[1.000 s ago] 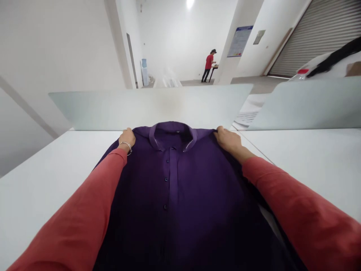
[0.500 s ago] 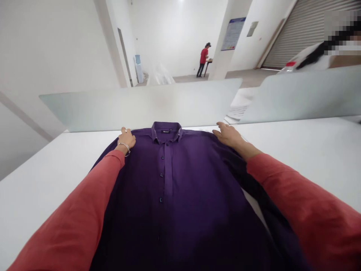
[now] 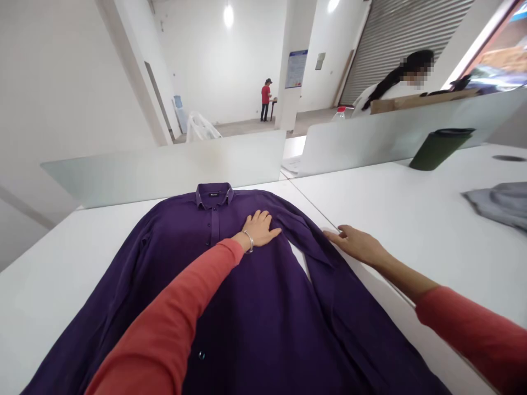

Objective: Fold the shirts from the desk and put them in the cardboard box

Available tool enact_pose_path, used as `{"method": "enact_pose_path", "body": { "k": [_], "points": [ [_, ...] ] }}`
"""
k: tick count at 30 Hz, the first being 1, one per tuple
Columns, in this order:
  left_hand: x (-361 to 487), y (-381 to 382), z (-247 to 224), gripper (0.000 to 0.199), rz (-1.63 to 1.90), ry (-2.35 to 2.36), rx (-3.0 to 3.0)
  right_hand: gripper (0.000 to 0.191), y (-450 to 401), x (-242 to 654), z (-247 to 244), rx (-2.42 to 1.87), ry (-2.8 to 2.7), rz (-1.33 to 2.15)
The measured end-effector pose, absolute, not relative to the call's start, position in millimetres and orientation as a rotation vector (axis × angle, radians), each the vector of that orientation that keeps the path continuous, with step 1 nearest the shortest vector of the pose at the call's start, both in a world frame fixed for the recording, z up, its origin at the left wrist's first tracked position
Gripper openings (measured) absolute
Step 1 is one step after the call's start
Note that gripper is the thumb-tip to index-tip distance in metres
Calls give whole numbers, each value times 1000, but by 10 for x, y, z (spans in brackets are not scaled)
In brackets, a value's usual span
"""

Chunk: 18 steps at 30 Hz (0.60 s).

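A dark purple buttoned shirt [image 3: 255, 296] lies face up on a white table [image 3: 37, 247], its collar toward the far edge and its sleeves spread to both sides. My left hand [image 3: 259, 229], with a bracelet at the wrist, rests flat on the shirt's chest, right of the collar, its fingers spread. Beside the sleeve on the right is my right hand [image 3: 356, 243], its fingers apart and the fingertips at the sleeve's outer edge. Neither hand holds anything.
Frosted dividers [image 3: 185, 167] stand along the table's far edge. At the right are a dark green object [image 3: 438, 151] and grey cloth [image 3: 504, 202]. Beyond the dividers are a person in white [image 3: 382, 88], a person in red [image 3: 265, 96] and a red-capped bottle [image 3: 340, 114].
My left hand has moved from the left shoulder across to the right side of the chest. My right hand has moved down from the right shoulder to the sleeve. The view has turned right.
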<state>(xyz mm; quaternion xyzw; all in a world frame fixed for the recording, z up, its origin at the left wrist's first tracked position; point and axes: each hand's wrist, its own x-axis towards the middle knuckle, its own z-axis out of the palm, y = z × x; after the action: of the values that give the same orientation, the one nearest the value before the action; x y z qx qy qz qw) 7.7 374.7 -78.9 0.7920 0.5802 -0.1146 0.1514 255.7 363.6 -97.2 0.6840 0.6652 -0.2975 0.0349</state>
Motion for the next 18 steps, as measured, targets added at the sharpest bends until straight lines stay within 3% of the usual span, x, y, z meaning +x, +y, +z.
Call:
{"method": "enact_pose_path", "body": {
  "k": [6, 13, 18],
  "points": [
    [346, 3918, -1008, 71, -390, 1831, 2134, 28, 3601, 2334, -1097, 1908, 2321, -637],
    [491, 4074, -1121, 74, -332, 1887, 2063, 30, 4122, 2430, -1279, 1817, 2379, -542],
    [523, 4122, -1176, 76, -282, 1893, 2052, 29, 4488, 2598, -1321, 1946, 2196, -699]
  ]
}}
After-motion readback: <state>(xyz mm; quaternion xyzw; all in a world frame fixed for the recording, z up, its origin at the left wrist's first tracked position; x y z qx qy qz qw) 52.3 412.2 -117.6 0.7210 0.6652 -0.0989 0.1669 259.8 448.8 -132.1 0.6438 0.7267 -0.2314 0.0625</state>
